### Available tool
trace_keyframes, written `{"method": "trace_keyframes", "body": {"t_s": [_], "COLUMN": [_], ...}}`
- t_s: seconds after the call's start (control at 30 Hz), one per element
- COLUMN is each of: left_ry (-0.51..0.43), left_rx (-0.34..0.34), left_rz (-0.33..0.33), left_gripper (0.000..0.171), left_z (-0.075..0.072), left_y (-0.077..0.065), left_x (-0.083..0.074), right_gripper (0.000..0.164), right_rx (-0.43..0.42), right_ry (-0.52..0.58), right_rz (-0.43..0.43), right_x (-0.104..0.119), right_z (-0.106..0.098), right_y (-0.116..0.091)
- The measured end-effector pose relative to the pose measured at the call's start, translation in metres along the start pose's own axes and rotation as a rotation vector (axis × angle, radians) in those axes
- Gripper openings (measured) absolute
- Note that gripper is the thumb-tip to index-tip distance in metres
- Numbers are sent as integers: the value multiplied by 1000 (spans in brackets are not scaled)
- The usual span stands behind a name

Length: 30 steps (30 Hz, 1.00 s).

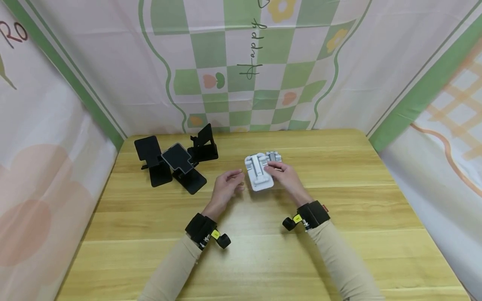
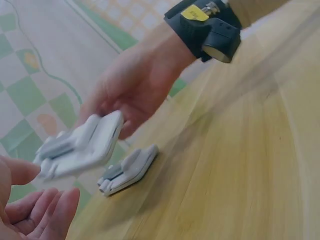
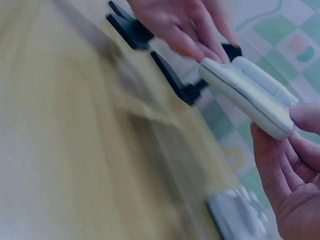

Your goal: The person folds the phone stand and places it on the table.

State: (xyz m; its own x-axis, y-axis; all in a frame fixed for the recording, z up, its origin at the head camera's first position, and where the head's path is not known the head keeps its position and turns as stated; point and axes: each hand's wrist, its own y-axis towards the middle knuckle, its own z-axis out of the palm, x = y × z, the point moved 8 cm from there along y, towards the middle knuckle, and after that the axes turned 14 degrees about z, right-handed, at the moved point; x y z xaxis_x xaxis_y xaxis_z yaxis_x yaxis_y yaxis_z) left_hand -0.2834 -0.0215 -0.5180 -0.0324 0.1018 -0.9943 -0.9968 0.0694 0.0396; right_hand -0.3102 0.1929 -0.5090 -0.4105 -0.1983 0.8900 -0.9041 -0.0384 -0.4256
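Note:
My right hand holds a white folded phone stand by its right edge, above the table. In the right wrist view, the thumb and fingers pinch one end of this stand. My left hand is close to the stand's left side with its fingers loosely bent, gripping nothing; whether a fingertip touches the edge is hard to tell. Behind the held stand, a second folded phone stand, white and grey, lies on the table. The left wrist view shows this second stand below the held one.
Three black phone stands, left, middle and right, are grouped unfolded at the table's back left. The wooden table meets a patterned cloth at its back edge, with more cloth on both sides.

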Motion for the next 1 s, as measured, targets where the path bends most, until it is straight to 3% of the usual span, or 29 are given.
{"method": "trace_keyframes", "body": {"t_s": [0.27,0.5,0.67,1.0], "left_ry": [201,378,446,442], "left_rx": [10,26,64,88], "left_rz": [112,223,287,288], "left_gripper": [38,33,32,31], "left_z": [-16,-25,-27,-28], "left_y": [-2,-1,-2,-5], "left_x": [-9,-18,-20,-16], "right_gripper": [59,62,60,56], "right_rx": [-105,-205,-246,-271], "right_ry": [-24,-57,-68,-111], "right_rz": [-13,27,59,97], "right_x": [9,-5,-20,-34], "right_z": [-64,-109,-124,-128], "right_y": [4,15,23,35]}}
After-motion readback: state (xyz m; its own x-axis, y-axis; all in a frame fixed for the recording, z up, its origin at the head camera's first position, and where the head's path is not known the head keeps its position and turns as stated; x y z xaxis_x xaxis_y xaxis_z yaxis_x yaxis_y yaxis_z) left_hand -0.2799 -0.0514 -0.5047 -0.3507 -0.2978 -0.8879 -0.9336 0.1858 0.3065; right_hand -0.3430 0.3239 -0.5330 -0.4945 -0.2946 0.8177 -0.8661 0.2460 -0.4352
